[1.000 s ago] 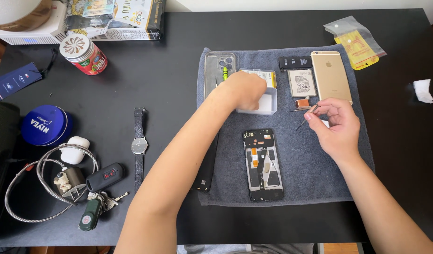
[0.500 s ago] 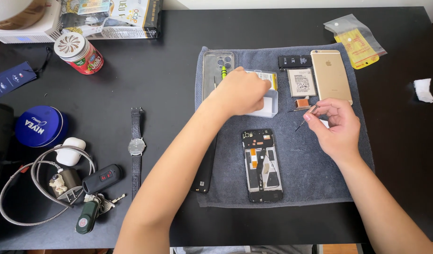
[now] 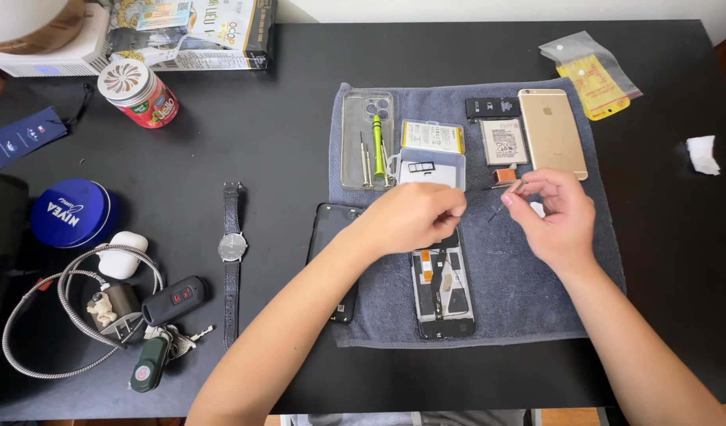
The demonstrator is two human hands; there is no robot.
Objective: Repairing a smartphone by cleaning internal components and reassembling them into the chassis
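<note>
An opened black phone [image 3: 443, 293] with its insides showing lies on a grey towel [image 3: 528, 292]. My left hand [image 3: 414, 217] hovers over the phone's top end with its fingertips pinched together; I see nothing between them. My right hand [image 3: 554, 214] is just to the right and pinches a thin metal tool [image 3: 505, 203] that points down and left. Behind my left hand stands a small clear plastic box [image 3: 431, 154]. To the box's left lies a clear phone case [image 3: 367, 118] holding a green-handled screwdriver [image 3: 378, 134] and two thin ones.
On the towel lie a gold phone [image 3: 552, 130], a battery [image 3: 504, 142], a black part [image 3: 493, 107] and a black screen panel [image 3: 331, 237]. On the black table are a wristwatch [image 3: 232, 246], keys [image 3: 162, 347], a cable [image 3: 39, 315], a blue tin [image 3: 71, 213] and a red jar [image 3: 140, 93].
My left hand has drawn back from the clear plastic box toward me and now sits over the opened phone's top. My right hand has stayed put with the tool.
</note>
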